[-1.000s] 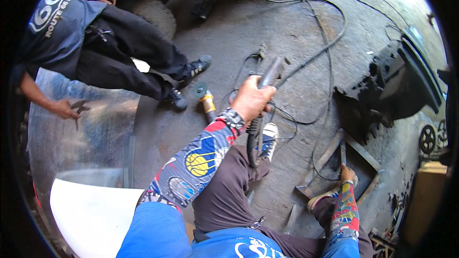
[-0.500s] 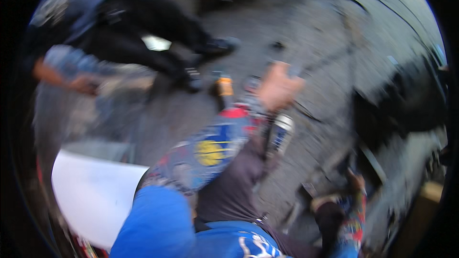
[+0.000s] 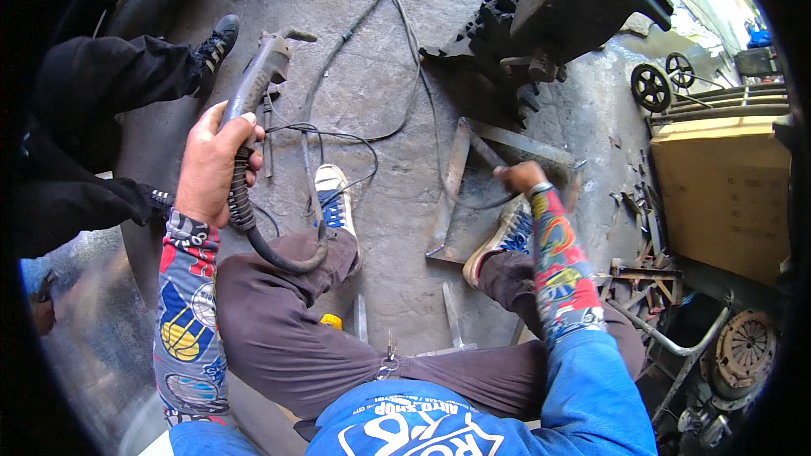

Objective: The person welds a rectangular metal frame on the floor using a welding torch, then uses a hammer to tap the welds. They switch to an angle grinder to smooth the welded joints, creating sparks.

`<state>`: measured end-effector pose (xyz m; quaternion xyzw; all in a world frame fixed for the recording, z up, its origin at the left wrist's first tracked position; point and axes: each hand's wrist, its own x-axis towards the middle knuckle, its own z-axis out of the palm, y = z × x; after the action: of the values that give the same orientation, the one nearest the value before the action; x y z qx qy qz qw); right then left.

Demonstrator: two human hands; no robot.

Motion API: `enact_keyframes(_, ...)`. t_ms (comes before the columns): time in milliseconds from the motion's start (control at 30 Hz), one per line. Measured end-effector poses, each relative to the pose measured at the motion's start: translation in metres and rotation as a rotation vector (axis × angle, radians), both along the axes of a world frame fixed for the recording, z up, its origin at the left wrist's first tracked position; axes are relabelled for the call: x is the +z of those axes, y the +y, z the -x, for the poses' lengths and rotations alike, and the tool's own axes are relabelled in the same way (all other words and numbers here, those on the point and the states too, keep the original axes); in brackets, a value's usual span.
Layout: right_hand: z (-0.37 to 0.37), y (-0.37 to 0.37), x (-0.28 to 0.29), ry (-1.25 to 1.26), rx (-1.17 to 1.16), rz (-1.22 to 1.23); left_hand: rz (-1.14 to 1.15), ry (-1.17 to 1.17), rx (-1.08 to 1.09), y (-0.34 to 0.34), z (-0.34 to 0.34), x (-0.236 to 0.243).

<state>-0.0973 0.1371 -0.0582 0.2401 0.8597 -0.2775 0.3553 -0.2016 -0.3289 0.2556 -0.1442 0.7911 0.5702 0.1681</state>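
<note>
My left hand (image 3: 216,160) is closed around the grey handle of a welding torch (image 3: 253,84), its metal head pointing away from me. From the torch's ribbed lower end, a thick black cable bends down past my left knee. To the right, my right hand (image 3: 521,176) has its fingers curled round a dark rod-like piece (image 3: 486,152), whose kind I cannot make out. That hand is above a rectangular metal frame (image 3: 456,181) lying on the floor by my right shoe (image 3: 505,232). A thin black cable runs across the frame towards the right hand.
Cables (image 3: 346,34) lie looped over the concrete floor. A bulky dark machine part (image 3: 583,8) stands far right. A cardboard box (image 3: 722,194), scrap metal and a round clutch-like disc (image 3: 745,353) line the right side. Another person's dark-trousered leg (image 3: 118,76) is at left.
The earlier frame is blurred. My left hand was reaching forward near the middle; now it is farther left with the torch in it. The right hand has come forward over the metal frame.
</note>
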Motion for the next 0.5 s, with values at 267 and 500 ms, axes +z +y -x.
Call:
enact_keyframes(267, -0.086, -0.12, 0.021, 0.116, -0.396, -0.362, -0.058, 0.067, -0.028, -0.001, -0.005, -0.001)
enact_keyframes(500, -0.106, -0.133, 0.034, 0.174, -1.493, 0.755, -0.11, -0.081, -0.14, 0.0, -0.009, -0.005)
